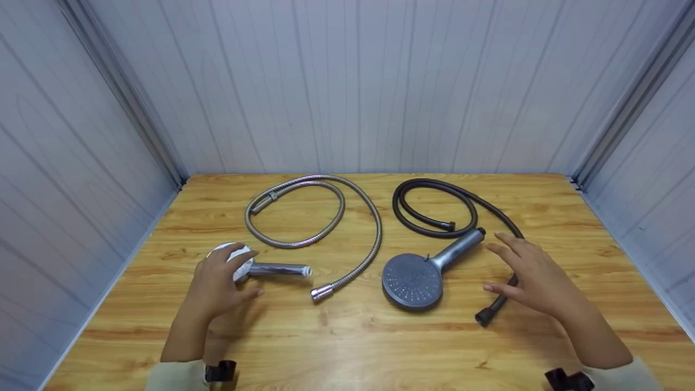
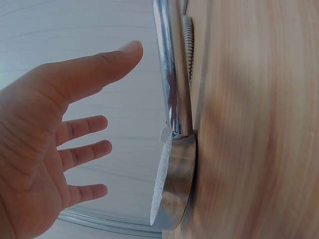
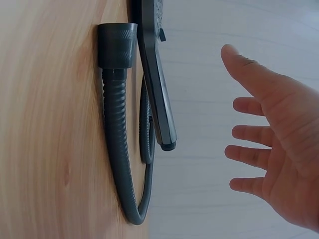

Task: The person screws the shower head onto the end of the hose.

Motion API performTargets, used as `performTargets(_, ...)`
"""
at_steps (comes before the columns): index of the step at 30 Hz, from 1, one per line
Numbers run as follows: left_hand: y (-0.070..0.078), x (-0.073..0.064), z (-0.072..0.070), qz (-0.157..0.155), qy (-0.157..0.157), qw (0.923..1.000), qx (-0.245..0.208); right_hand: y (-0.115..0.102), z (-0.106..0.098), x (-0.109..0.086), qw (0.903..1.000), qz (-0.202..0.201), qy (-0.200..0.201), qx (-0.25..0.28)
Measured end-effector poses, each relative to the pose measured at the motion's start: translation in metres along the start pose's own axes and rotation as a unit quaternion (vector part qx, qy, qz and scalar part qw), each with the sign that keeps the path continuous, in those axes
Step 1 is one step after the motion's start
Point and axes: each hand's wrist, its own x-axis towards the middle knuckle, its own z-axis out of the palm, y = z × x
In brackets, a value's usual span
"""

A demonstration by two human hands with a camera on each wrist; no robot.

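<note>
My left hand (image 1: 220, 282) hovers over a chrome shower head (image 1: 279, 269), partly covering its round white face in the head view. In the left wrist view, the fingers and thumb are spread apart from the shower head (image 2: 174, 169). My right hand (image 1: 535, 277), fingers also spread and holding nothing, hangs above a black shower hose (image 1: 497, 304). To its left lies a dark grey shower head (image 1: 412, 282), spray face up, its handle angled toward the back right. A silver shower hose (image 1: 374, 239) lies looped between and behind the shower heads.
All of it lies on a wood-grain table (image 1: 347, 347). White panelled walls (image 1: 347, 87) enclose the table at the back and both sides. The silver hose's near end fitting (image 1: 322, 293) points to the front; the black hose's fitting (image 3: 117, 46) lies near the grey shower head.
</note>
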Motion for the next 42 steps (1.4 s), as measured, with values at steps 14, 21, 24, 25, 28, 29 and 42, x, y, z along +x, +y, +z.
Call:
performTargets(14, 0.001, 0.000, 0.002, 0.018, 0.027, 0.9977, -0.060, -0.013, 0.007, 0.005, 0.9986, -0.036, 0.037, 0.011)
performTargets(21, 0.002, 0.003, 0.002, 0.020, 0.024, 0.9958, -0.087, -0.021, 0.007, 0.010, 0.9968, -0.053, 0.049, 0.034)
performTargets(24, 0.003, 0.003, 0.001, 0.013, 0.010, 0.9949, -0.100, -0.024, 0.008, 0.012, 0.9966, -0.057, 0.048, 0.035)
performTargets(25, 0.003, 0.003, 0.002, 0.011, 0.007, 0.9944, -0.104, -0.025, 0.008, 0.012, 0.9965, -0.059, 0.047, 0.036)
performTargets(28, 0.003, 0.003, 0.001, 0.008, 0.003, 0.9931, -0.117, -0.027, 0.009, 0.014, 0.9961, -0.066, 0.046, 0.035)
performTargets(29, 0.004, 0.003, 0.001, 0.008, 0.004, 0.9927, -0.120, -0.028, 0.009, 0.014, 0.9960, -0.068, 0.046, 0.034)
performTargets(42, 0.004, 0.006, 0.003, -0.002, -0.011, 0.9848, -0.174, -0.041, 0.014, 0.022, 0.9944, -0.082, 0.035, 0.058)
